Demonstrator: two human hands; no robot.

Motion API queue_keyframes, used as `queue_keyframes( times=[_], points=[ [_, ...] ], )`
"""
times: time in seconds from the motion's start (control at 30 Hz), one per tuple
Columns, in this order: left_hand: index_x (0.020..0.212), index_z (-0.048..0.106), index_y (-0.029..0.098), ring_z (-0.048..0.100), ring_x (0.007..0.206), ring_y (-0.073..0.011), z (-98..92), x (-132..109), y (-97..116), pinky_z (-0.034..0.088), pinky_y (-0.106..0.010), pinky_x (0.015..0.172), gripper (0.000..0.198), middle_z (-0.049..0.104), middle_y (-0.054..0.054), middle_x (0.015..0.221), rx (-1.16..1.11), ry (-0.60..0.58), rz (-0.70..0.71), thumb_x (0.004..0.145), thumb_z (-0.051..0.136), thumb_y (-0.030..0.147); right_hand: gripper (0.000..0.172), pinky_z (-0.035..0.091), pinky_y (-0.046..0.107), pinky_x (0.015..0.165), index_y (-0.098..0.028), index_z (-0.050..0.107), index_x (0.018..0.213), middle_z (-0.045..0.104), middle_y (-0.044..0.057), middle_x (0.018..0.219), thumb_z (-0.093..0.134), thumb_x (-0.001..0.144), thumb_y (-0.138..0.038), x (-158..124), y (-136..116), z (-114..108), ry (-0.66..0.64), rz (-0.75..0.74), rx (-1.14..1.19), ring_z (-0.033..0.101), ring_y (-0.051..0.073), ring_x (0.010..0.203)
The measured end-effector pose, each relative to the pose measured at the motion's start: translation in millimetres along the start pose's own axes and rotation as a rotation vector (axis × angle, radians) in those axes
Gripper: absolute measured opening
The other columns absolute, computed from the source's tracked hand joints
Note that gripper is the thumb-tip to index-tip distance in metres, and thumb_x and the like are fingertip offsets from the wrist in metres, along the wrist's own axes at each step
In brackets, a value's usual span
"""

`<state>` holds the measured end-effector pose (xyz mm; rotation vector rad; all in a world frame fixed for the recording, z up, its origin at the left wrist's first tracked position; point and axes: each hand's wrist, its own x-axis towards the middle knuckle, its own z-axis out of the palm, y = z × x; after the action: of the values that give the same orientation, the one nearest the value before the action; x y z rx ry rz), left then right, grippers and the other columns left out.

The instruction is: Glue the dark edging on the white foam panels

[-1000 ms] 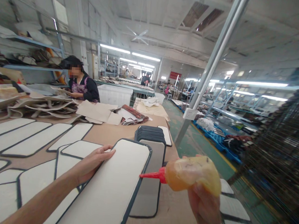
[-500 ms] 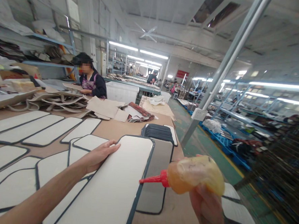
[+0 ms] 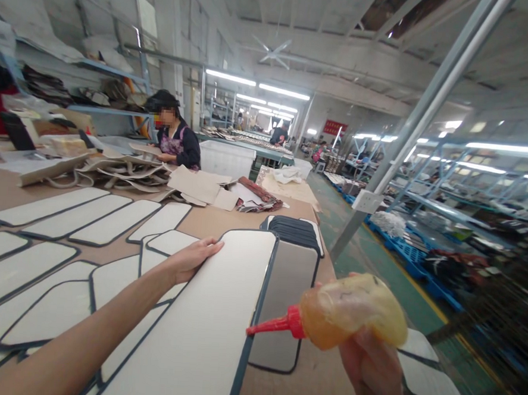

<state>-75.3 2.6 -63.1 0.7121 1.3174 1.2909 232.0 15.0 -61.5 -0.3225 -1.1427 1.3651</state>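
Note:
My left hand lies flat with fingers stretched on the left edge of a long white panel with a dark border, which rests on the brown table. My right hand grips a soft amber glue bottle. Its red nozzle points left, close over the panel's right edge. A grey panel lies just beyond the nozzle, below a stack of dark-edged panels.
Several white dark-edged panels cover the table's left side. Beige cut pieces and straps lie at the far end, where a person sits working. A slanted metal post stands to the right, beside a green floor aisle with blue pallets.
The view has swung left, so the table scene has slid right and slightly up in frame. Both hands keep their hold; the bottle sits a little lower and further right.

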Motion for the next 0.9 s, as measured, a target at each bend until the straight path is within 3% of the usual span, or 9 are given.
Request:
queue_keyframes(
  times=[0.27, 0.7, 0.9],
  points=[
    [0.075, 0.052, 0.017, 0.059, 0.050, -0.0124, -0.9, 12.1, 5.2, 0.047, -0.023, 0.048, 0.033, 0.061, 0.003, 0.061, -0.013, 0.019, 0.006, 0.067, 0.080, 0.033, 0.039, 0.053, 0.057, 0.089, -0.029, 0.066, 0.112, 0.075, 0.006, 0.092, 0.075, 0.074, -0.035, -2.5, -1.5, 3.4, -0.012, 0.024, 0.010, 0.071, 0.033, 0.084],
    [0.072, 0.051, 0.016, 0.056, 0.045, -0.0104, -4.5, 32.2, 10.5, 0.048, -0.021, 0.044, 0.018, 0.060, 0.003, 0.055, -0.062, 0.096, 0.004, 0.082, 0.066, 0.019, 0.028, 0.055, 0.053, 0.085, -0.029, 0.070, 0.102, 0.075, 0.004, 0.080, 0.076, 0.075, -0.037, -5.5, -11.7, 10.3, -0.082, 0.035, -0.005, 0.072, 0.027, 0.063],
    [0.074, 0.055, 0.015, 0.060, 0.047, -0.0121, -9.4, 38.8, 10.0, 0.051, -0.022, 0.047, 0.016, 0.063, 0.001, 0.057, -0.091, 0.113, 0.014, 0.079, 0.070, 0.018, 0.023, 0.055, 0.051, 0.084, -0.030, 0.071, 0.098, 0.075, 0.004, 0.080, 0.074, 0.076, -0.037, -9.7, -12.3, 8.2, -0.070, 0.053, -0.014, 0.072, 0.027, 0.066]
  ],
)
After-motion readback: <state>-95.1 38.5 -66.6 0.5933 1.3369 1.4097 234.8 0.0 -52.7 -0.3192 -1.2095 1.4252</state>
